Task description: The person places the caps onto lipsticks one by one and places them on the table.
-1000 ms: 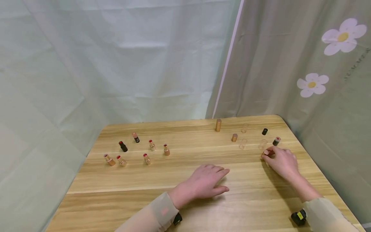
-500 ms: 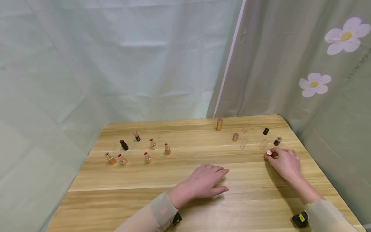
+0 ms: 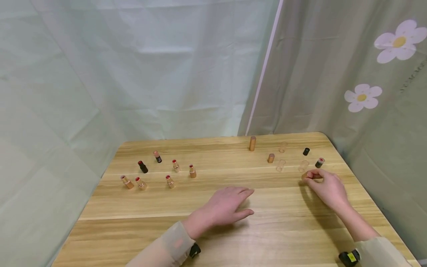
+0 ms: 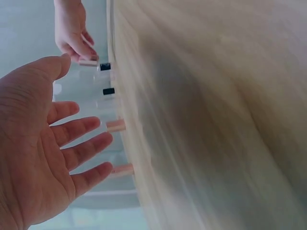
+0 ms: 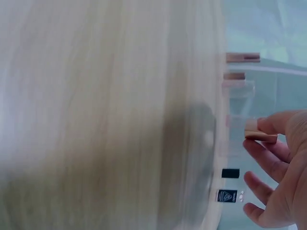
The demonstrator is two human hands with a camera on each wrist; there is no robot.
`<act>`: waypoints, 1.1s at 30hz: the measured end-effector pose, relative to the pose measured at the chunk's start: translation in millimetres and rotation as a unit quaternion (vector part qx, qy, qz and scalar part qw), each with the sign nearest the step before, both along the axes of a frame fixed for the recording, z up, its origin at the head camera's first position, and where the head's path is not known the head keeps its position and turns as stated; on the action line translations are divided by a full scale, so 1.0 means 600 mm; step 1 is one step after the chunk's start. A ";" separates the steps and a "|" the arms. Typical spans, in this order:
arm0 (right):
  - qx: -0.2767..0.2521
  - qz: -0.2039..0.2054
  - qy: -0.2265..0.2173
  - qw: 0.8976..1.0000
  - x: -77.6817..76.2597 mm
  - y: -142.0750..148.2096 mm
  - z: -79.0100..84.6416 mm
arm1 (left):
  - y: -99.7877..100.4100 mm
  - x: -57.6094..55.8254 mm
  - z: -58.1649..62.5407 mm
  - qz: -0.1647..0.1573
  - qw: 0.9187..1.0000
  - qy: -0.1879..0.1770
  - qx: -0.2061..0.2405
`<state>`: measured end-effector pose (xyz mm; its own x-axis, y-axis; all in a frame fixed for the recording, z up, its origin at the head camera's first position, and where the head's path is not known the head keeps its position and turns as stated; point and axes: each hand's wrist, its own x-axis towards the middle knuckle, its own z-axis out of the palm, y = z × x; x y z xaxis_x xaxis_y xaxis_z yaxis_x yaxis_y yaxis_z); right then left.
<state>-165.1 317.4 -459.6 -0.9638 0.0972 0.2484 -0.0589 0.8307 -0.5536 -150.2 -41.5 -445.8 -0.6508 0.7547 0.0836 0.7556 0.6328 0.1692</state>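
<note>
Copper-coloured tube was pinched in right hand toward right of table | left hand, fingers spread, hovered above table's middle | seven lipsticks stood on table's left

Black tube, far right: pale triangular emblem; adjoining print too small to read.
Right curtain: one slanting row of dark lettering, blurred, illegible.
</note>
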 end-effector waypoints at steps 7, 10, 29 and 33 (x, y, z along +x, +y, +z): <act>-0.126 0.012 -0.031 0.992 0.005 -0.028 0.016 | -0.024 -0.007 0.000 0.019 1.000 0.006 0.015; -0.177 0.023 -0.037 0.983 0.006 -0.041 0.018 | -0.034 -0.006 0.003 0.029 0.999 0.003 0.019; -0.427 0.062 -0.135 0.892 0.001 -0.121 0.004 | -0.104 -0.002 -0.008 0.075 0.996 -0.003 0.057; -0.422 0.056 -0.142 0.894 0.000 -0.127 -0.002 | -0.116 0.000 -0.009 0.084 0.995 -0.003 0.059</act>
<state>-165.0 240.9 -460.7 -0.9916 0.0338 -0.1245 0.1275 0.1085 -0.9859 -150.0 -111.1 -451.5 -0.7679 0.6203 0.1599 0.6392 0.7258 0.2542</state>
